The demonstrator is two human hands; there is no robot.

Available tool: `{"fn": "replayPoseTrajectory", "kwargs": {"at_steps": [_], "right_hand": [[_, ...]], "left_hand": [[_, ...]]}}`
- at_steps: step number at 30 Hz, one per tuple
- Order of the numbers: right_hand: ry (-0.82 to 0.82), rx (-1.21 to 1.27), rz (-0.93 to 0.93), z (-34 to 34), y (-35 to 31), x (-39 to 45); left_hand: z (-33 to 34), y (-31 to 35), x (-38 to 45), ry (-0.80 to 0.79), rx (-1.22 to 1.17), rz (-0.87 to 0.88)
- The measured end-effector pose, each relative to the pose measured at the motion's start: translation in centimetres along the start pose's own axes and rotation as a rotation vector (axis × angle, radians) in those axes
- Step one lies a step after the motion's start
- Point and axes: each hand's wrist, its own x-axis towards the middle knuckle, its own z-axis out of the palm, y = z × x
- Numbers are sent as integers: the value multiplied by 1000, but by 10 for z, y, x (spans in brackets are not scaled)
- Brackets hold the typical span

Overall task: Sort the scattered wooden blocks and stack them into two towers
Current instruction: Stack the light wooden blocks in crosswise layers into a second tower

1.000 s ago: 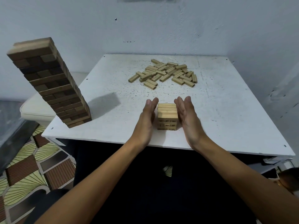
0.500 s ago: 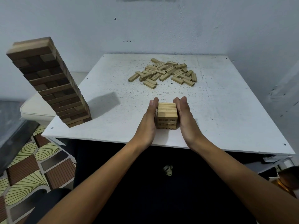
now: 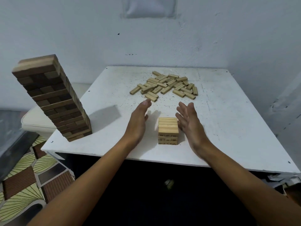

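On the white square bench [image 3: 228, 128] stand 2 towers. The tall dark-brown wooden block tower [image 3: 52, 98] sits at the bench's 9 o'clock corner, close to the left edge, and looks tilted in this wide-angle view. The short pale wooden block stack [image 3: 168, 130] stands near the front edge at 6 o'clock, about 5 layers high as far as the side shows, with 3 blocks side by side on top. A loose heap of pale rectangular wooden blocks [image 3: 164, 86], roughly 30 though overlaps prevent an exact count, lies flat toward 12 o'clock, well apart from both towers.

2 bare hands are over the bench. The left hand [image 3: 138, 121] is at 9 o'clock of the short stack, clear of it with bench showing between, fingers straight, grip open and holding nothing; its fingertips reach near the closest block of the heap. The right hand [image 3: 189, 123] is at 3 o'clock of the stack, just beside it, fingers spread and relaxed, grip open and empty; whether the palm touches the stack cannot be told.

The bench's right half, from 1 to 5 o'clock, is bare surface. A patterned floor [image 3: 24, 176] shows below the left edge.
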Motion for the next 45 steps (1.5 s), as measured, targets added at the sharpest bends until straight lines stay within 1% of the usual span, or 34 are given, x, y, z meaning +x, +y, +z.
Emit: {"fn": "replayPoseTrajectory", "kwargs": {"at_steps": [3, 6, 9, 12, 15, 16, 18, 20, 22, 25, 28, 31, 36, 39, 43, 45], "right_hand": [[17, -42, -29, -11, -5, 26], [67, -310, -130, -27, -2, 58], [64, -542, -242, -39, 3, 91], [-13, -847, -305, -42, 7, 122], [-125, -1187, -369, -36, 8, 145], [-153, -1275, -378, -33, 8, 150], [-194, -1409, -380, -27, 7, 156], [-207, -1486, -390, -22, 7, 158], [-197, -1471, -422, -19, 6, 155], [-204, -1299, -504, -19, 5, 142], [-248, -1139, -604, -22, 7, 127], [-294, -1067, -652, -25, 8, 119], [-339, -967, -656, -24, 11, 117], [-303, -876, -622, -22, 14, 118], [-283, -774, -550, -21, 16, 121], [-283, -739, -507, -21, 15, 120]], "left_hand": [[-14, -5, 30, 35, 260, 99], [-16, -9, 56, 26, 568, 207], [-6, -13, 74, -45, 815, 309], [8, -14, 82, -103, 927, 356], [15, -20, 88, -114, 1032, 454], [14, -21, 88, -125, 1044, 460], [11, -23, 86, -150, 1035, 465], [4, -24, 84, -156, 980, 490], [-5, -24, 83, -145, 921, 535], [-16, -22, 77, -169, 852, 582], [-25, -21, 69, -162, 801, 590], [-28, -21, 64, -128, 676, 563], [-30, -23, 68, -111, 573, 471], [-33, -25, 74, -131, 551, 401], [-34, -25, 81, -152, 589, 403], [-35, -21, 86, -164, 638, 366]]}}
